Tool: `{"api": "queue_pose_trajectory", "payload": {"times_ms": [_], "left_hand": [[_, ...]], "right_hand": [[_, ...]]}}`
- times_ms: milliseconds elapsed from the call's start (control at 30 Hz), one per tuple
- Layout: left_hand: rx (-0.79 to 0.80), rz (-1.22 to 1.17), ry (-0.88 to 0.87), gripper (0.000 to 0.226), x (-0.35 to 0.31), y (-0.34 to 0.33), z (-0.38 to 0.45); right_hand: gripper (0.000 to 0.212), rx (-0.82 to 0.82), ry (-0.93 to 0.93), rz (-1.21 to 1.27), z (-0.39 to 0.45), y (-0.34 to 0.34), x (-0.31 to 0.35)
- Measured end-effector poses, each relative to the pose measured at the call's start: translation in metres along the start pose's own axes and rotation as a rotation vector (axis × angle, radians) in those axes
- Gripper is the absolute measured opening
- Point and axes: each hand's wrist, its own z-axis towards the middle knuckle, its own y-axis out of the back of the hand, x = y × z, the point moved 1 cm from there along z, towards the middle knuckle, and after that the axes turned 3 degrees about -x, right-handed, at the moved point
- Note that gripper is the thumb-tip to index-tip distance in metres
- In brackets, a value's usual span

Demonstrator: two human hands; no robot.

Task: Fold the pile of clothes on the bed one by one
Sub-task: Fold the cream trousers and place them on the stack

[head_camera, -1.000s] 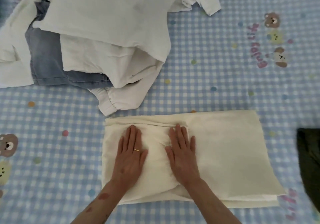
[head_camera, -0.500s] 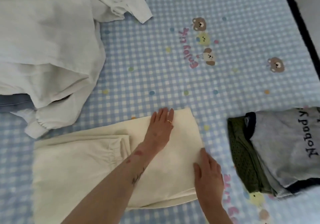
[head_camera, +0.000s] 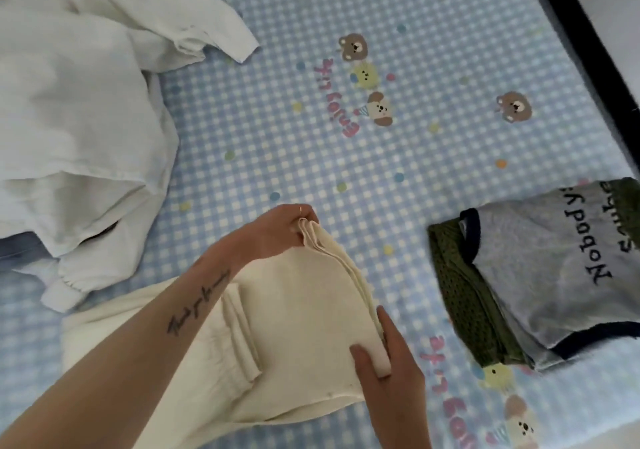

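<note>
The cream garment (head_camera: 298, 310) is lying on the bed (head_camera: 433, 143), its right end being pinched at the far corner by the left hand (head_camera: 277, 230) and at the near corner by the right hand (head_camera: 384, 365). The layered edges are best being kept aligned while carried leftward. No containers are being shown. The unfolded white pile (head_camera: 79, 129) is waiting at left; what seems a folded stack (head_camera: 540, 275) is sitting at right.
</note>
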Motion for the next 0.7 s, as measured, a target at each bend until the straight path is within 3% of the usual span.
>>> {"api": "queue_pose_trajectory", "payload": {"times_ms": [167,367,500,600,700], "left_hand": [[-0.248,0.0,-0.026,0.042,0.048,0.055,-0.095],[-0.512,-0.195,0.094,0.054,0.14,0.092,-0.21],[-0.65,-0.004,0.187,0.047,0.195,0.099,-0.26],[-0.692,0.186,0.313,0.027,0.223,0.081,-0.278],[-0.752,0.246,0.317,0.046,0.221,0.038,-0.294]], "right_hand": [[0.047,0.056,0.397,-0.001,-0.051,-0.051,0.07],[0.053,0.413,0.61,0.011,-0.13,-0.155,0.104],[0.059,0.572,0.674,-0.191,-0.166,-0.219,0.098],[0.06,0.561,0.746,-0.424,-0.168,-0.245,0.09],[0.04,0.365,0.788,-0.376,-0.144,-0.25,0.081]]}}
